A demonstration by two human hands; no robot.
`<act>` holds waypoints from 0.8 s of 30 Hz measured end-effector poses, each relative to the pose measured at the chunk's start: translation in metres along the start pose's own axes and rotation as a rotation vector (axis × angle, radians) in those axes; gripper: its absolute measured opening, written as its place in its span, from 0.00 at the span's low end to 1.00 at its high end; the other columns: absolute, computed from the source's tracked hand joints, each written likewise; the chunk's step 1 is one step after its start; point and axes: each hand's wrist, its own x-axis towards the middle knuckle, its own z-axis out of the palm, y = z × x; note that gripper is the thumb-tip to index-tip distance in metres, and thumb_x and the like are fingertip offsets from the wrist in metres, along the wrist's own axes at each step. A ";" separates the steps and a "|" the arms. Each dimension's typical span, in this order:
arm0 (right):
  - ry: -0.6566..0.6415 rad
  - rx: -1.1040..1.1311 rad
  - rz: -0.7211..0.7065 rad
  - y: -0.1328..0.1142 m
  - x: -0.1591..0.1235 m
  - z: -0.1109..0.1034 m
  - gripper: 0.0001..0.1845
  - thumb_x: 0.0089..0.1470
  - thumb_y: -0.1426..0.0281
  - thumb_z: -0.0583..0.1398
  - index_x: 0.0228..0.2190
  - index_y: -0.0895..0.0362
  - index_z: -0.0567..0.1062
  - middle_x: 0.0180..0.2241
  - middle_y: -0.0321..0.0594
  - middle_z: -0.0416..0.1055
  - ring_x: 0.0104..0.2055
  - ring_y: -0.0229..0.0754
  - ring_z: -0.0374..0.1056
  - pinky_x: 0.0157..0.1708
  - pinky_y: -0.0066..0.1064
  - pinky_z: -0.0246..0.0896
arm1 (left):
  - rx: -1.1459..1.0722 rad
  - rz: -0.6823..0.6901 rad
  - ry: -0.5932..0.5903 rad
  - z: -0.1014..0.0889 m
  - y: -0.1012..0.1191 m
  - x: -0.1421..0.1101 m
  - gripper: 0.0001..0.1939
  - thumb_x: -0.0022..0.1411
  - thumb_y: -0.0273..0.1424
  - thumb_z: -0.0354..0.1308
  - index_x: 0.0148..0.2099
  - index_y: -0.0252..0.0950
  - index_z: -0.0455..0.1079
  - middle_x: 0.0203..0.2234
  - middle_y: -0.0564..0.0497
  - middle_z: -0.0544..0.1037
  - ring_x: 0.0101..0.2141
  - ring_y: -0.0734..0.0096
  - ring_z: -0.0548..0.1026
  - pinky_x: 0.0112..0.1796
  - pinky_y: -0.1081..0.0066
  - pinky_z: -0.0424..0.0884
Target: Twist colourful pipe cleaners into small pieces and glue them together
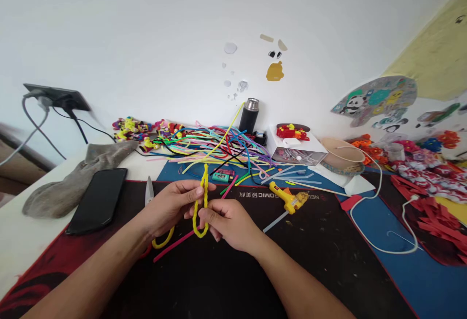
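Observation:
A twisted yellow pipe cleaner stands upright between my hands over the black desk mat, ending in a loop at the bottom. My left hand pinches its upper twisted part with thumb and fingers. My right hand is closed on the loop's lower right side. A second yellow piece curls below my left hand, beside a pink pipe cleaner lying on the mat.
A heap of coloured pipe cleaners lies behind. A yellow glue gun, scissors, a black phone, a grey cloth, a black flask, a white cable and craft flowers surround the mat.

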 end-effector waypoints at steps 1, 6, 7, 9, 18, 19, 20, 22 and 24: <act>-0.004 -0.002 -0.002 0.002 0.000 0.000 0.25 0.65 0.49 0.62 0.29 0.58 0.77 0.17 0.29 0.64 0.18 0.32 0.59 0.22 0.25 0.53 | 0.002 -0.001 -0.003 0.000 -0.001 0.000 0.27 0.45 0.46 0.81 0.40 0.32 0.85 0.20 0.54 0.72 0.18 0.83 0.62 0.19 0.80 0.55; -0.009 0.000 -0.016 0.006 0.000 0.001 0.25 0.65 0.48 0.62 0.30 0.58 0.78 0.19 0.30 0.65 0.18 0.32 0.59 0.22 0.25 0.54 | 0.027 -0.012 -0.008 -0.002 -0.004 0.000 0.26 0.44 0.48 0.81 0.37 0.31 0.84 0.19 0.53 0.73 0.17 0.83 0.63 0.18 0.81 0.56; -0.007 0.002 -0.018 0.006 0.000 0.001 0.26 0.65 0.48 0.62 0.30 0.58 0.78 0.19 0.30 0.66 0.18 0.32 0.59 0.22 0.25 0.54 | 0.033 -0.016 -0.010 -0.002 -0.004 0.000 0.26 0.44 0.48 0.81 0.37 0.31 0.84 0.19 0.53 0.73 0.17 0.82 0.63 0.18 0.81 0.56; -0.004 0.005 -0.020 0.005 0.000 0.001 0.26 0.65 0.47 0.62 0.30 0.58 0.77 0.19 0.31 0.66 0.18 0.33 0.60 0.22 0.25 0.55 | 0.040 -0.016 -0.014 -0.001 -0.003 0.000 0.27 0.43 0.48 0.81 0.36 0.31 0.84 0.19 0.53 0.74 0.17 0.83 0.63 0.18 0.81 0.56; 0.000 -0.005 0.009 0.005 0.001 0.000 0.29 0.63 0.44 0.61 0.30 0.58 0.77 0.18 0.30 0.65 0.18 0.32 0.59 0.22 0.25 0.55 | 0.080 -0.018 -0.009 -0.001 -0.001 -0.001 0.25 0.43 0.48 0.82 0.31 0.32 0.83 0.17 0.52 0.73 0.17 0.82 0.65 0.18 0.81 0.58; 0.001 0.001 0.022 0.004 0.001 0.000 0.29 0.62 0.44 0.62 0.30 0.58 0.77 0.19 0.31 0.66 0.18 0.32 0.60 0.22 0.26 0.56 | 0.085 -0.016 -0.006 -0.001 -0.001 -0.001 0.25 0.43 0.48 0.81 0.31 0.32 0.83 0.16 0.52 0.73 0.17 0.81 0.65 0.18 0.81 0.58; 0.004 0.012 0.032 0.003 0.000 0.001 0.29 0.61 0.43 0.62 0.30 0.58 0.76 0.19 0.31 0.66 0.18 0.33 0.60 0.21 0.26 0.56 | 0.087 -0.015 -0.004 -0.001 -0.001 -0.001 0.25 0.42 0.48 0.81 0.31 0.32 0.83 0.17 0.52 0.74 0.17 0.81 0.66 0.18 0.81 0.59; 0.025 0.041 0.037 -0.001 0.000 0.000 0.30 0.60 0.42 0.62 0.30 0.57 0.75 0.20 0.31 0.67 0.19 0.33 0.61 0.21 0.26 0.56 | 0.079 -0.020 0.002 -0.002 0.000 -0.001 0.25 0.40 0.47 0.82 0.29 0.31 0.82 0.17 0.51 0.74 0.16 0.81 0.65 0.17 0.81 0.58; 0.066 0.074 0.020 -0.005 0.000 -0.001 0.29 0.59 0.42 0.63 0.30 0.56 0.74 0.20 0.30 0.67 0.18 0.32 0.60 0.20 0.25 0.54 | 0.062 -0.030 0.006 -0.002 0.002 -0.002 0.24 0.38 0.45 0.83 0.27 0.31 0.81 0.16 0.53 0.72 0.15 0.82 0.63 0.16 0.81 0.56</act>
